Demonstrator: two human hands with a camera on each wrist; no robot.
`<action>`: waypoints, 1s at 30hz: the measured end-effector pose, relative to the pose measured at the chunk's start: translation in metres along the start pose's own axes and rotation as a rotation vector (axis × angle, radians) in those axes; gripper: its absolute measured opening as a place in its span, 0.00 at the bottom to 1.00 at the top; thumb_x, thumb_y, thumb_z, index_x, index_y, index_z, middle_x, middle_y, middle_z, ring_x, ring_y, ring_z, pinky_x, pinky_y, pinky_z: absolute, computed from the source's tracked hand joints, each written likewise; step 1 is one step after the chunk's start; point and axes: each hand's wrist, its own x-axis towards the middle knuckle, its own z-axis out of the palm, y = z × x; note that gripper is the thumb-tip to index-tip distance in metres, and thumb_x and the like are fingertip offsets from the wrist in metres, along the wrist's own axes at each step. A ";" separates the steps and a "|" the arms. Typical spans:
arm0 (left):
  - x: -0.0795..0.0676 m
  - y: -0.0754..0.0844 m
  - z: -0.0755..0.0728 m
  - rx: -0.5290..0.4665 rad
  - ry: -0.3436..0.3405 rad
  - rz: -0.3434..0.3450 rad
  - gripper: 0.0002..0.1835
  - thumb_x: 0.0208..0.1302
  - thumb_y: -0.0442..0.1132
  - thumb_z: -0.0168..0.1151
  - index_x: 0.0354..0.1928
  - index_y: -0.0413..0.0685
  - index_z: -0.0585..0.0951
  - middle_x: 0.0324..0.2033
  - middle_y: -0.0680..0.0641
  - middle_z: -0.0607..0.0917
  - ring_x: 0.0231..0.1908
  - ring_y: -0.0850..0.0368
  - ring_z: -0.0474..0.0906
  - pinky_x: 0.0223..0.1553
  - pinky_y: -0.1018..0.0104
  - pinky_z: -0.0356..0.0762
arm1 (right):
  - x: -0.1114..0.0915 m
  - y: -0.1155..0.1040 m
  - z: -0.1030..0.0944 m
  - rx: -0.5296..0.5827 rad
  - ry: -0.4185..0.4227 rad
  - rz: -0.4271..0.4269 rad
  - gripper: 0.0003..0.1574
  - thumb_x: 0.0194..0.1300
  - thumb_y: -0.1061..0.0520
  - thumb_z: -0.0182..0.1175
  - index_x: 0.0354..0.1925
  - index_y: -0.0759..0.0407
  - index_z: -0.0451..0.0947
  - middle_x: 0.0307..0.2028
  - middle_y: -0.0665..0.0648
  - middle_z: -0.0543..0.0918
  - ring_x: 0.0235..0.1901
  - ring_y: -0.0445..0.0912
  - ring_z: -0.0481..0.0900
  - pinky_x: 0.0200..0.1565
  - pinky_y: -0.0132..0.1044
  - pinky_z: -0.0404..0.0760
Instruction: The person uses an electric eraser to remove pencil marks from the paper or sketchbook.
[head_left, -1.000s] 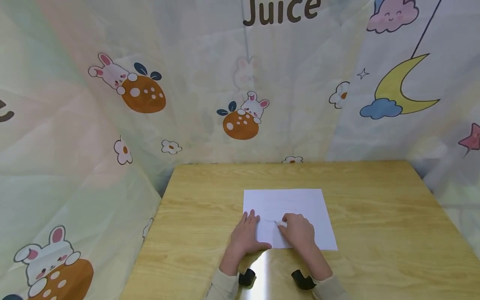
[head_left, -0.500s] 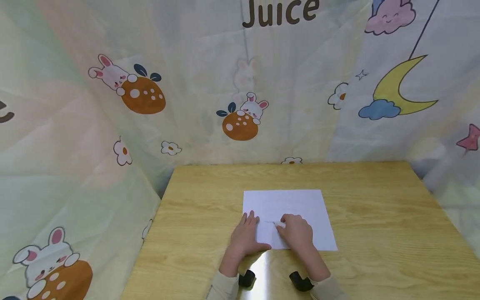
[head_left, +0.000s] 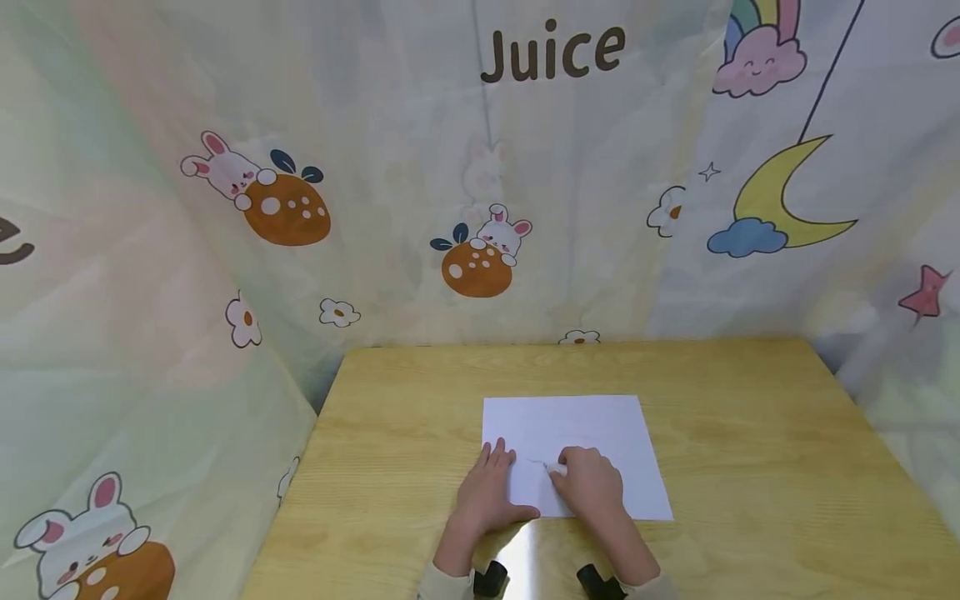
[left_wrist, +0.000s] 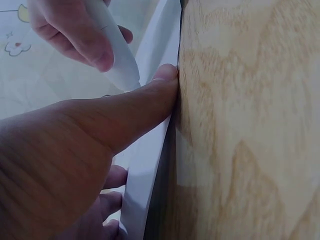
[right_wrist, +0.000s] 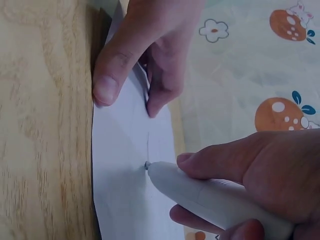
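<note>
A white sheet of paper (head_left: 570,417) lies on the wooden table. My left hand (head_left: 486,492) rests flat on its lower left part, fingers spread and straight, with the thumb along the near edge. Right of it, my right hand (head_left: 592,483) grips a thick white pen-shaped tool (right_wrist: 200,195) between thumb and fingers. The tool's small dark tip (right_wrist: 147,165) touches the paper, at the end of a thin line (right_wrist: 148,145). The same tool's tapered front end (left_wrist: 122,70) also shows in the left wrist view, just beyond the left thumb (left_wrist: 145,95).
The wooden table (head_left: 750,433) extends on both sides of the sheet. A cloth backdrop (head_left: 375,167) printed with rabbits, fruit and a moon hangs behind it and along the sides. Black wrist mounts (head_left: 491,578) show at both cuffs.
The head view has tilted up, so everything sits lower in it. Both hands keep nearly the same place on the sheet, and the right hand still grips the white tool.
</note>
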 end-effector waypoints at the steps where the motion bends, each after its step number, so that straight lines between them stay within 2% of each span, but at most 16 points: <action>1: -0.002 0.000 0.001 -0.008 -0.008 -0.002 0.56 0.41 0.69 0.73 0.66 0.39 0.70 0.70 0.36 0.62 0.70 0.37 0.54 0.66 0.50 0.61 | -0.002 0.000 0.001 -0.002 -0.006 0.002 0.12 0.54 0.53 0.72 0.32 0.60 0.84 0.24 0.55 0.83 0.19 0.45 0.76 0.19 0.44 0.78; 6: -0.005 -0.001 0.004 -0.019 -0.009 -0.012 0.55 0.41 0.68 0.73 0.66 0.39 0.69 0.70 0.36 0.61 0.70 0.38 0.53 0.66 0.50 0.60 | -0.004 0.000 0.002 -0.002 0.010 -0.014 0.12 0.53 0.53 0.72 0.32 0.60 0.84 0.25 0.55 0.83 0.19 0.46 0.76 0.19 0.44 0.78; 10: -0.001 0.000 0.004 0.002 0.014 0.002 0.55 0.41 0.69 0.73 0.67 0.41 0.69 0.70 0.37 0.62 0.70 0.39 0.53 0.67 0.52 0.59 | -0.004 0.001 -0.001 0.001 0.019 -0.009 0.12 0.54 0.53 0.72 0.31 0.60 0.84 0.24 0.55 0.83 0.18 0.45 0.75 0.19 0.44 0.77; 14: 0.003 0.002 0.005 0.001 0.002 0.001 0.55 0.41 0.70 0.72 0.67 0.41 0.70 0.70 0.37 0.62 0.70 0.38 0.54 0.67 0.52 0.60 | -0.003 0.004 -0.002 0.005 0.023 -0.008 0.12 0.54 0.53 0.72 0.31 0.60 0.84 0.24 0.55 0.83 0.19 0.46 0.75 0.19 0.44 0.77; 18: 0.001 0.003 0.005 -0.001 -0.009 -0.011 0.55 0.41 0.69 0.73 0.66 0.41 0.70 0.70 0.37 0.62 0.70 0.38 0.54 0.67 0.51 0.60 | -0.004 0.005 -0.001 0.005 -0.002 0.001 0.13 0.53 0.52 0.72 0.31 0.60 0.84 0.25 0.55 0.83 0.20 0.46 0.76 0.19 0.45 0.77; 26: -0.003 0.004 0.006 -0.028 0.014 -0.004 0.54 0.39 0.67 0.75 0.65 0.40 0.71 0.69 0.35 0.63 0.69 0.37 0.55 0.66 0.49 0.61 | -0.004 0.001 -0.002 -0.004 0.003 -0.012 0.12 0.52 0.52 0.73 0.29 0.59 0.83 0.24 0.54 0.83 0.19 0.45 0.75 0.19 0.44 0.77; 30: -0.003 0.003 0.006 -0.008 0.028 -0.002 0.54 0.39 0.68 0.74 0.65 0.40 0.71 0.69 0.35 0.63 0.69 0.37 0.56 0.65 0.49 0.62 | -0.002 0.001 -0.003 0.003 0.005 -0.022 0.12 0.53 0.53 0.73 0.31 0.60 0.84 0.24 0.55 0.83 0.19 0.45 0.75 0.19 0.44 0.77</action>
